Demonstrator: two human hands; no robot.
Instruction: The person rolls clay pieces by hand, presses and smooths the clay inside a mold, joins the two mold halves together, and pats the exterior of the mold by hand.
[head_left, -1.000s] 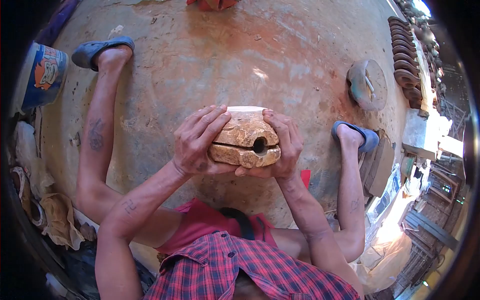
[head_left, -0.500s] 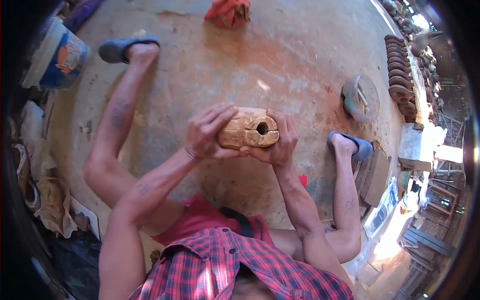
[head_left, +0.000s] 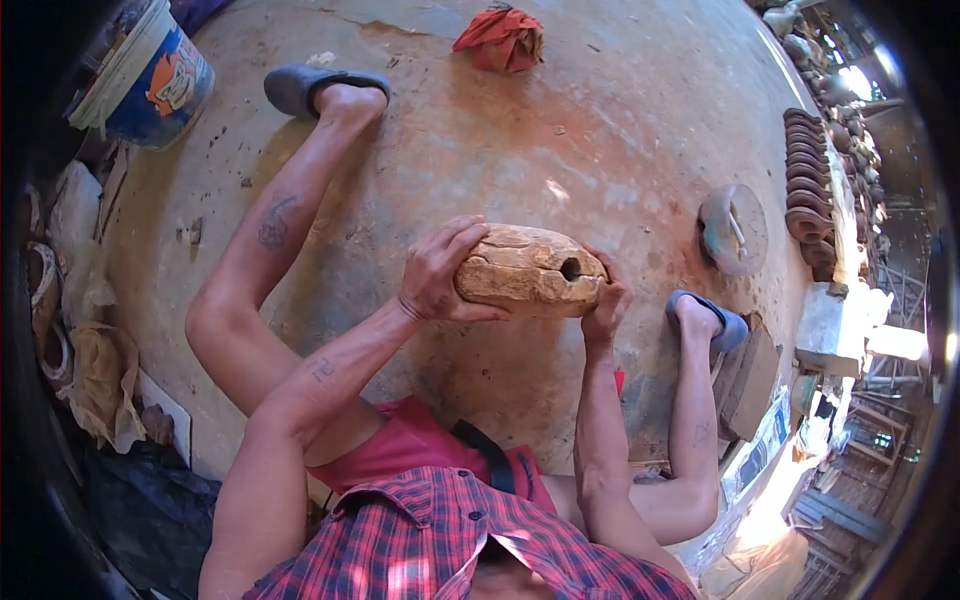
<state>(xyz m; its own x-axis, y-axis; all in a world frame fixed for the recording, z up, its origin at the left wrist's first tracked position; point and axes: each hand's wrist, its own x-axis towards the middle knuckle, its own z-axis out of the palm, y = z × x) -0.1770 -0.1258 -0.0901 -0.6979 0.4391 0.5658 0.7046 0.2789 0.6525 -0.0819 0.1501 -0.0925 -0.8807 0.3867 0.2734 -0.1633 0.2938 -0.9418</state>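
A tan, worn block-like mould (head_left: 528, 262) in two halves hangs above the floor between my hands. A seam runs along its side, and a dark round hole opens near its right end. My left hand (head_left: 440, 268) is closed round the left end, thumb underneath and fingers over the top. At the other end, my right hand (head_left: 608, 297) grips the mould near the hole, with some of its fingers hidden behind. What is inside the mould cannot be seen.
A round basin (head_left: 728, 265) with a pale stick in it sits on the floor at right. Beyond it stands a row of brown curved pieces (head_left: 808, 165). A bucket (head_left: 150, 85) stands at upper left, and a red bag (head_left: 500, 40) lies at the top.
The mould has moved right and been turned, so more of its long side shows. My right hand has shifted to its right end, and my hands are farther apart.
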